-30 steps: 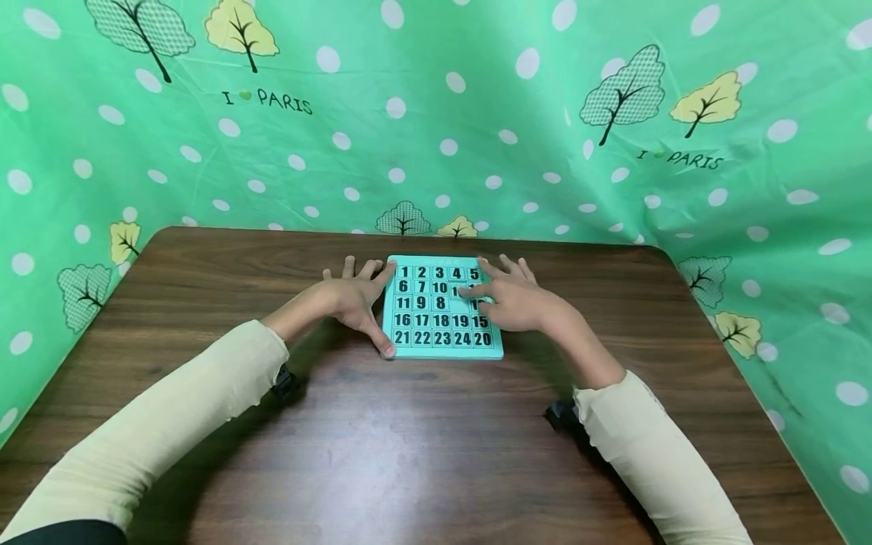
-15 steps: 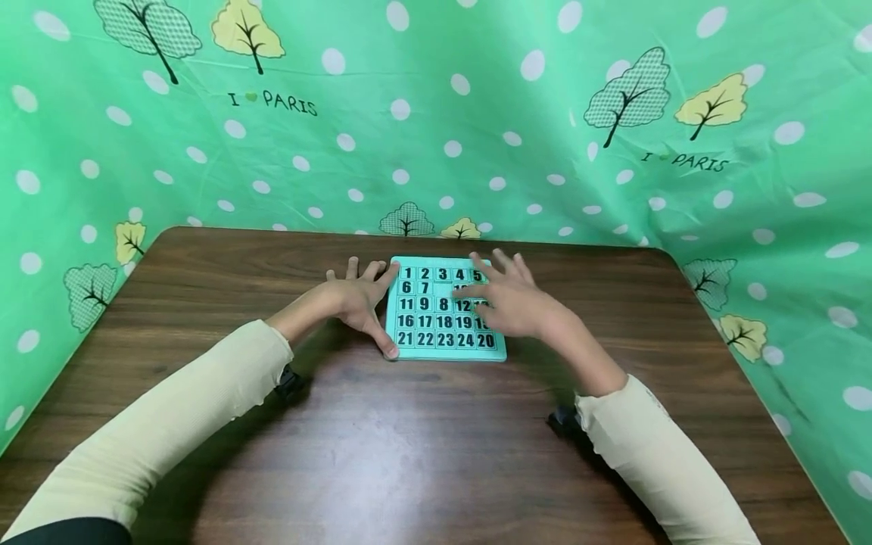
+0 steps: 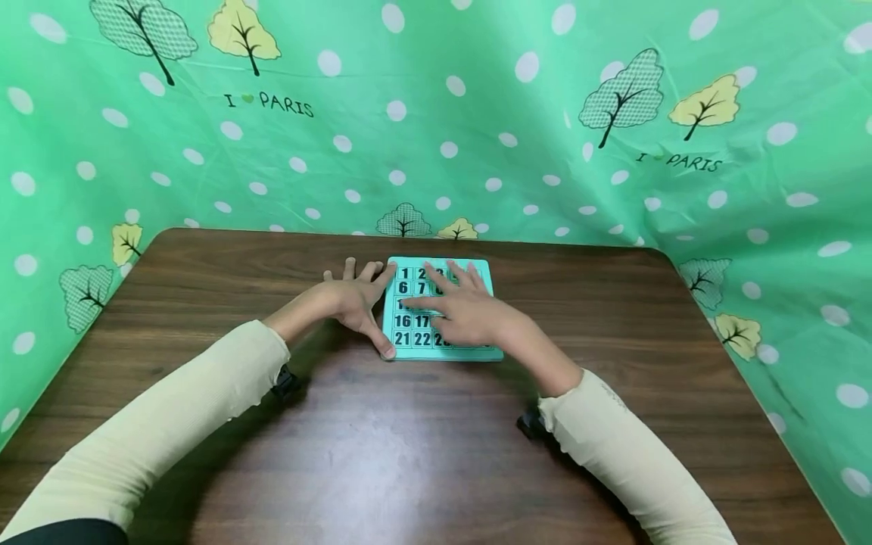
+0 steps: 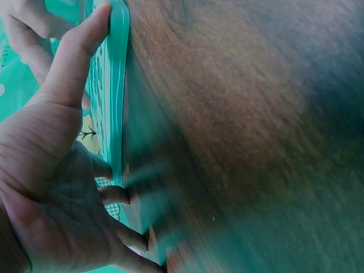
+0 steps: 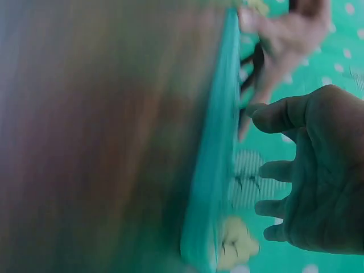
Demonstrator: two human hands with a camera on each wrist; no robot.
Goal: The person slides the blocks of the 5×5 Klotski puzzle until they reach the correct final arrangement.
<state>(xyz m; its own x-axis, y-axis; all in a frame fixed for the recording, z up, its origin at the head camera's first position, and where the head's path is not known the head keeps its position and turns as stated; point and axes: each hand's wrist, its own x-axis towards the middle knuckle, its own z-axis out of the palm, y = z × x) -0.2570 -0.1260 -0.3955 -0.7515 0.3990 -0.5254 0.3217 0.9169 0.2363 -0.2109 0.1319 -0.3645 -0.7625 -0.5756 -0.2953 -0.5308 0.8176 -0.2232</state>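
A turquoise number slide puzzle (image 3: 443,353) lies flat near the back of the table, its numbered tiles in a square grid. My left hand (image 3: 353,301) is spread along its left edge. The left thumb presses the near left corner and the index fingertip touches the far left corner; the other fingers point away over the table. My right hand (image 3: 470,312) is over the puzzle, fingers spread, index fingertip at the left tile column in the third row. It hides most tiles on the right. In the right wrist view, the puzzle's side (image 5: 210,148) is blurred.
A brown wood-grain table (image 3: 381,439) bears the puzzle, with its far edge close behind. A green dotted cloth (image 3: 422,91) printed with trees hangs behind and beside the table. Black straps (image 3: 533,424) show below the light sleeves (image 3: 633,446).
My right hand has moved left across the puzzle, from its right columns to the left one. Tiles in the second and third rows have shifted and the gap has moved. My left hand stays put.
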